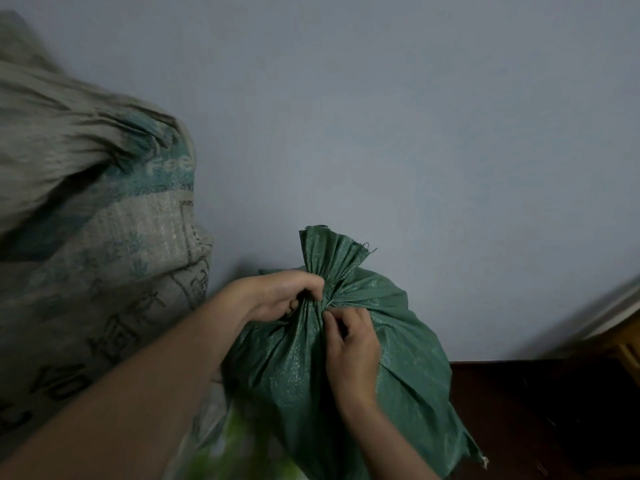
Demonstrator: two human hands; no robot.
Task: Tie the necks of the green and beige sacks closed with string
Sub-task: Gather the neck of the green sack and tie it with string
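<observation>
A green woven sack (408, 344) stands against the wall at lower centre, its neck (330, 258) gathered into pleats that fan out above the pinch. My left hand (287, 296) grips the gathered neck from the left. My right hand (349, 341) pinches at the same spot from below right, fingertips on a thin string (341, 300) that crosses the neck; the string is hard to make out. A large beige sack (104, 258) with teal bands and dark printed characters fills the left side, its top bunched and blurred.
A plain pale blue-grey wall (433, 133) is behind both sacks. A dark floor (540, 410) lies at lower right, with a light skirting strip and wooden edge (623, 337) at the far right. Something blurred and bright green (239, 452) shows at the bottom.
</observation>
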